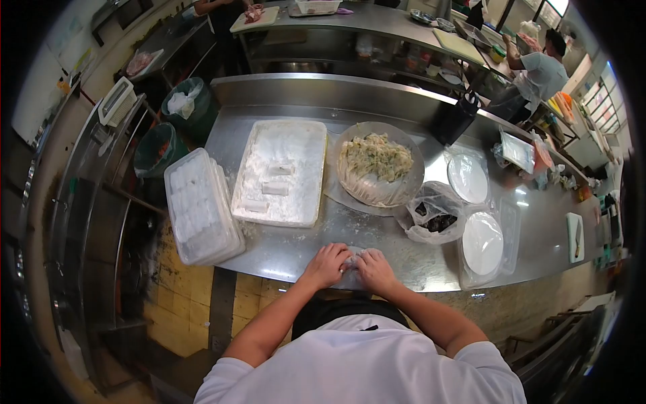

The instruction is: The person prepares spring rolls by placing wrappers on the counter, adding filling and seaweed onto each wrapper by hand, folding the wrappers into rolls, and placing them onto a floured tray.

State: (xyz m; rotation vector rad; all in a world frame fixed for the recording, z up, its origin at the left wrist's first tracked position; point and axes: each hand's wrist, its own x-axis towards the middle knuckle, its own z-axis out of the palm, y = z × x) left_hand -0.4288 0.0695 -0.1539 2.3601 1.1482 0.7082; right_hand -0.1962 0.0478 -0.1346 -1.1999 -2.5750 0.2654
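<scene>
At the steel table's front edge, my left hand (327, 265) and my right hand (375, 271) close their fingers on a thin whitish wrapper (352, 258) between them. Whatever lies inside it is hidden by the fingers. Beyond my left hand, a white tray (277, 210) dusted with white powder holds several small pale rolls (275, 188). A round tray (393, 195) with a pale filling mixed with green bits (375, 156) stands ahead of my hands. To the right of it sits a clear plastic bag (431, 234) with dark contents.
Stacked lidded containers (202, 209) stand at the left edge. Stacks of white round sheets (482, 244) lie at right, near a black holder (457, 120) and a knife on a white board (575, 237). Green bins (191, 108) stand left. One person (538, 74) is at back right, another (225, 34) at back left.
</scene>
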